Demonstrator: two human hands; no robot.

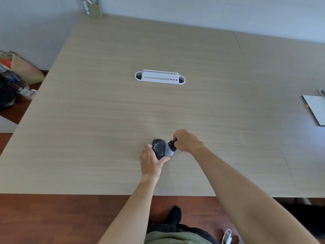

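Left hand (pixel 151 161) holds mouse (pixel 159 148), right hand (pixel 186 140) bottle (pixel 171 150); cable tray (pixel 160 78) beyond.

Left hand (pixel 151 161) holds speckled black mouse (pixel 158 148) on table (pixel 105 120); right hand (pixel 186 141) grips small bottle (pixel 171 150), tilted against the mouse's right side.

Landmark: white cable port (pixel 159 77), mid-table (pixel 88 129).
Near side of port: bare wood, then 1 tight cluster: left hand (pixel 151 162) gripping mouse (pixel 159 149), right hand (pixel 186 140) holding small bottle (pixel 171 150) just beside it.
Left of port: open to the edge.
Right of port: open until notebook (pixel 314 110) at the far edge.
Beyond port: open; green box (pixel 95 9) in the far-left corner.
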